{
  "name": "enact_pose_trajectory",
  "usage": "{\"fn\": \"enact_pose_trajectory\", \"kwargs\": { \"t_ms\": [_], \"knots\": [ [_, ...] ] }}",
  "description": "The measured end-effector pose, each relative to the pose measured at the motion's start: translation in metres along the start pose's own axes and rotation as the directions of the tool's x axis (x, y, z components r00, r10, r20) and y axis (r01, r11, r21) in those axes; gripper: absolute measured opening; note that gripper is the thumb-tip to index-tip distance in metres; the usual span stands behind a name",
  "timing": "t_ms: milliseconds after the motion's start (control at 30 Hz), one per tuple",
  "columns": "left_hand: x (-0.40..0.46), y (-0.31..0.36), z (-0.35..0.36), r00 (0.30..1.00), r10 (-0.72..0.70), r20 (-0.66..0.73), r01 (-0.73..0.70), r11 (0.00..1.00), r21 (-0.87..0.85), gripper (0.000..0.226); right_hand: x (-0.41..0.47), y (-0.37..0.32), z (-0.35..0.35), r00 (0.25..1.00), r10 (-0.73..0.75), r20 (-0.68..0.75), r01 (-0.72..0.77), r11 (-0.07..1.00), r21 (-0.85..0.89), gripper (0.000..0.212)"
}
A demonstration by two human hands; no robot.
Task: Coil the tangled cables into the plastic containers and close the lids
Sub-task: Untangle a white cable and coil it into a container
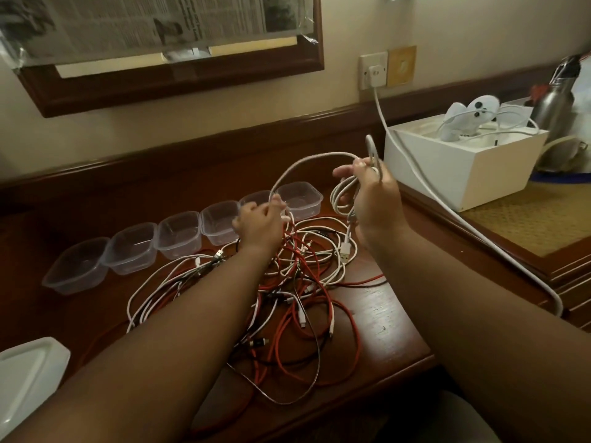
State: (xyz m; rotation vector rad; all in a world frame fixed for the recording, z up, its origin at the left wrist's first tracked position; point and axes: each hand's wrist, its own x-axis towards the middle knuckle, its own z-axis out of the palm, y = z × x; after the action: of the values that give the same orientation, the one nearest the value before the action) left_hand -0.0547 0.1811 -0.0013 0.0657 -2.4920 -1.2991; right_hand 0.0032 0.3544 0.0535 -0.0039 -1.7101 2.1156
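Thick white braided cable (307, 161) arches in the air between both hands, above the pile; right hand (372, 199) holds several gathered loops of it, fingers curled and clamped on the bundle, a USB plug dangling below the wrist; left hand (260, 219) pinches the same cable lower down, fingers closed on it just over the heap. Tangled heap of red, white and black cables (294, 282) sprawls across the dark reddish wooden desk (390, 330), strands crossing in no order; some red loops reach near the front edge. Six clear lidless plastic containers (179, 233) stand in a row behind the heap, touching side by side, running to the raised back rail. White container lid (28, 372) lies at the near left corner; white open box (463, 167) sits right, beside the desk's right edge.
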Motion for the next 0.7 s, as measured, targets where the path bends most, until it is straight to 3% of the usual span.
{"fn": "enact_pose_trajectory", "kwargs": {
  "t_ms": [167,333,467,567,700],
  "knots": [
    [-0.010,0.035,-0.032,0.994,0.056,0.094,-0.021,0.941,-0.336,0.044,-0.013,-0.010,-0.005,0.939,0.133,0.316,-0.078,0.980,-0.182,0.022],
    [-0.035,0.043,-0.075,0.974,0.020,0.225,0.126,0.780,-0.614,0.050,-0.046,-0.022,-0.004,0.698,0.322,0.639,-0.069,0.919,-0.388,0.013],
    [-0.055,0.035,-0.112,0.966,0.017,0.257,0.187,0.640,-0.745,0.051,-0.096,-0.020,0.012,0.531,0.406,0.744,0.058,0.858,-0.510,0.006],
    [-0.074,0.034,-0.142,0.970,0.054,0.239,0.144,0.661,-0.737,0.050,-0.134,-0.018,0.022,0.430,0.453,0.781,0.199,0.796,-0.572,0.021],
    [-0.102,0.041,-0.176,0.967,0.118,0.227,0.091,0.672,-0.735,0.051,-0.159,-0.024,0.021,0.165,0.640,0.751,0.314,0.687,-0.655,0.075]
  ]
}}
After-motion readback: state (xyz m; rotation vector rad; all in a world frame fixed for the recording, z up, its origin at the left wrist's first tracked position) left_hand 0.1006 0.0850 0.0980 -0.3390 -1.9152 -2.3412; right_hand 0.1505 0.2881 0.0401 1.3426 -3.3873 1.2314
